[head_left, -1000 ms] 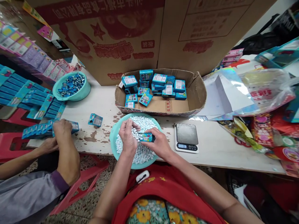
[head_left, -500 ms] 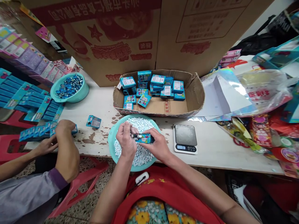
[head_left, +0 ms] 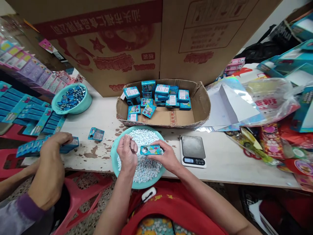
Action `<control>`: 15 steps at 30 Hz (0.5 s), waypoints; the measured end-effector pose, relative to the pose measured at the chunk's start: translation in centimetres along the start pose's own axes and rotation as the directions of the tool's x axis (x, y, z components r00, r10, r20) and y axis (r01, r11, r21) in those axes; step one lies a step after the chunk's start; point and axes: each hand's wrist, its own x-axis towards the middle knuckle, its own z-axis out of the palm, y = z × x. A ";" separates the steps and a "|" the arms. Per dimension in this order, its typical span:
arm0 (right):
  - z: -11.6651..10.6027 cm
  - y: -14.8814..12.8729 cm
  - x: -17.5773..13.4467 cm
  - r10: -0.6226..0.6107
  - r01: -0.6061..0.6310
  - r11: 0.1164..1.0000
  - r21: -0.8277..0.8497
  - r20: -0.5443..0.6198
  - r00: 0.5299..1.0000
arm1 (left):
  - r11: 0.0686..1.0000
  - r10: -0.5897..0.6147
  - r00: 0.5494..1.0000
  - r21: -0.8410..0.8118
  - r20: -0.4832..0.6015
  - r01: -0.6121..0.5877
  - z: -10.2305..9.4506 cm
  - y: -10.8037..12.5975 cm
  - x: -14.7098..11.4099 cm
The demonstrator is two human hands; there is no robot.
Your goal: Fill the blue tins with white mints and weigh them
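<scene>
My right hand (head_left: 166,157) grips a small blue candy box (head_left: 151,150) by its right end. The box lies level above a turquoise bowl (head_left: 114,156), and a round hole shows at the left of its upper side. Close to that hole, my left hand (head_left: 127,153) is closed with its fingers curled up; what they hold, if anything, is hidden. Small white and pale blue candies (head_left: 144,171) fill the bowl beneath both hands.
Behind the bowl stands a cut-down carton (head_left: 181,117) with several blue boxes. A scale (head_left: 193,148) lies right, a flat blue box (head_left: 96,134) left. A co-worker's hand (head_left: 57,140) rests over a row of blue boxes. A second bowl (head_left: 81,106) holds shiny blue pieces.
My left hand has drawn slightly away from the box, and the candies seen between them are gone from view. The box has tipped so its holed side faces up. The co-worker's arm has moved left.
</scene>
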 end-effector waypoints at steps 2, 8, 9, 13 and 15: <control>-2.1 0.6 -0.7 0.031 -0.028 0.997 0.067 -0.042 0.999 | 0.938 0.036 0.992 0.339 0.118 -0.074 -1.8 -0.8 0.9; -11.0 5.3 -4.1 0.198 -0.206 0.978 0.027 -0.412 0.889 | 0.454 0.195 0.900 0.778 0.389 -0.434 -1.6 -0.5 6.6; -12.3 6.4 -4.4 0.210 -0.233 0.972 0.010 -0.467 0.859 | 0.425 0.208 0.886 0.777 0.415 -0.464 -0.1 -0.2 8.2; -15.4 10.3 -4.7 0.180 -0.266 0.962 -0.067 -0.577 0.797 | 0.230 0.037 0.824 0.797 0.566 -0.558 7.2 -0.3 14.7; -15.9 11.4 -4.4 0.154 -0.260 0.960 -0.104 -0.578 0.801 | 0.188 -0.064 0.791 0.786 0.608 -0.589 10.2 -1.3 16.4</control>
